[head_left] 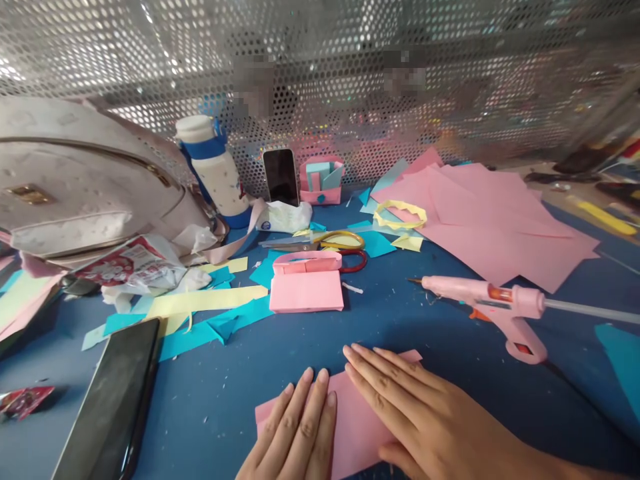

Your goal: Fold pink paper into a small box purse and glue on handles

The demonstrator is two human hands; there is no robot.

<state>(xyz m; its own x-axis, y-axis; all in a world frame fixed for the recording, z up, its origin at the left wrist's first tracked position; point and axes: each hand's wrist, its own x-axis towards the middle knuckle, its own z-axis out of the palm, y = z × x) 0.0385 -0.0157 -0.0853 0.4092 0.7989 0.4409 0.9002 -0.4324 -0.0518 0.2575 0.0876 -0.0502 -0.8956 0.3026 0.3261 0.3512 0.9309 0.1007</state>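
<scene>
A sheet of pink paper lies on the blue table under both of my hands. My left hand rests flat on its left part, fingers stretched forward. Across its right part lies my right hand, its fingers straight and angled to the upper left, the thumb lower down near the sheet's front. Parts of the paper are hidden beneath the hands. Just beyond them sits a small pink paper box with a looped pink strip behind it. Scissors with yellow and red handles lie behind that box.
A pink glue gun lies at right, its cord trailing to the front. Stacked pink sheets spread behind it. At left are a black phone, paper scraps and a white backpack. A bottle and another phone stand behind.
</scene>
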